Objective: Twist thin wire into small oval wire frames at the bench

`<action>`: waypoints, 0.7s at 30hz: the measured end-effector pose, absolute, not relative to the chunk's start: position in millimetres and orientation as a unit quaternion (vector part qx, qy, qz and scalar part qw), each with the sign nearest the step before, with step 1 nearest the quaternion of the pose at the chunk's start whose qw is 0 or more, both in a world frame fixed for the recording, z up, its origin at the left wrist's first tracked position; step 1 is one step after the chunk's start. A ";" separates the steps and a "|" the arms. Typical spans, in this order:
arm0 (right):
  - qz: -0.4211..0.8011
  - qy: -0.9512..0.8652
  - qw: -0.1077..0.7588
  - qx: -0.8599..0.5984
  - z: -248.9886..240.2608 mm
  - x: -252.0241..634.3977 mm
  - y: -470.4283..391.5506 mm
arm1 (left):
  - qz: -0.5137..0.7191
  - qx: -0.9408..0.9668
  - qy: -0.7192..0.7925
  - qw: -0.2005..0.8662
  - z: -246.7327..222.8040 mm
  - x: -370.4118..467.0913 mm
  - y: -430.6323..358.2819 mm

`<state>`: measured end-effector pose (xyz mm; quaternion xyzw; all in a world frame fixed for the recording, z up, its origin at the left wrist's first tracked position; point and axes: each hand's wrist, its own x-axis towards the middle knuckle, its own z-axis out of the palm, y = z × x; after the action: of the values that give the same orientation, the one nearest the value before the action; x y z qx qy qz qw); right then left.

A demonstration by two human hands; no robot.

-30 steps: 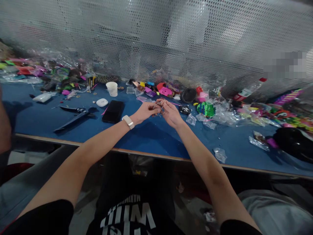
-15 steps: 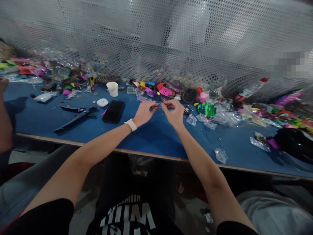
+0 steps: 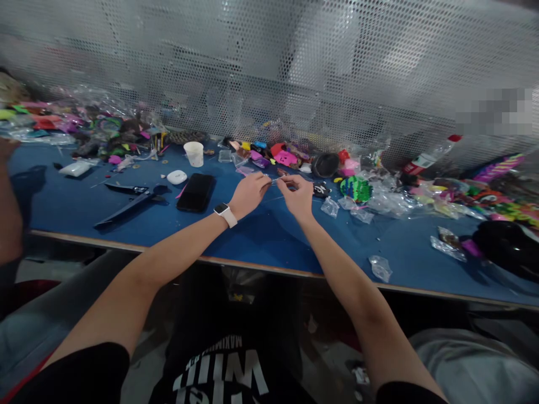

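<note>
Over the blue table (image 3: 261, 235), my left hand (image 3: 250, 193) and my right hand (image 3: 297, 195) almost meet at the fingertips. Both are closed in a pinch. A thin, pale, thread-like piece spans the small gap between them, too fine to name. One more faint line slants below the fingers. Left of my left hand lie a black phone (image 3: 196, 192), a white rounded case (image 3: 177, 177) and dark scissors (image 3: 135, 202) with parted blades. A black tag with white lettering (image 3: 321, 189) rests just right of my right hand.
Along the perforated metal panel (image 3: 236, 67) stand a paper cup (image 3: 194, 154), a black round lid (image 3: 326, 165) and heaps of colourful scraps. Crumpled clear bags (image 3: 380, 268) and a red-labelled bottle (image 3: 425, 160) are on the right. Another person's arm (image 3: 9, 207) reaches in at left.
My left wrist has turned, bringing the watch's dark face into view. The left fingers have rolled closer together. My right hand has shifted slightly left, showing more of the black tag.
</note>
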<state>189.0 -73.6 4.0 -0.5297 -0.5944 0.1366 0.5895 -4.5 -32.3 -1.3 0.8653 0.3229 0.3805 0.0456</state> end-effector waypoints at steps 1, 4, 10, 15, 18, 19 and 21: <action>0.143 -0.585 0.589 -0.539 2.9 187.3 -72.7 | 0.372 0.868 0.326 0.042 -1.3 -3.9 -32.9; 0.144 -0.563 0.589 -0.561 2.0 182.2 -72.2 | 0.352 0.873 0.335 0.036 -1.7 -2.1 -34.0; 0.097 -0.570 0.585 -0.568 5.0 178.5 -76.0 | 0.369 0.869 0.326 0.054 -1.9 -2.0 -34.9; 0.086 -0.584 0.587 -0.554 2.2 181.5 -73.5 | 0.393 0.859 0.321 0.074 -3.4 -3.0 -32.4; 0.106 -0.594 0.593 -0.534 2.5 187.8 -70.8 | 0.400 0.858 0.309 0.091 -4.1 -4.6 -28.0; 0.112 -0.602 0.589 -0.528 3.4 190.8 -70.3 | 0.402 0.859 0.302 0.098 -4.0 -5.6 -26.1; 0.124 -0.625 0.572 -0.517 6.5 197.0 -69.8 | 0.403 0.862 0.286 0.113 -3.0 -8.1 -22.2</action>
<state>197.0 -69.8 6.5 -0.5172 -0.6245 0.1236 0.5721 -8.1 -22.2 -3.0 0.8620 0.2864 0.4026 0.1129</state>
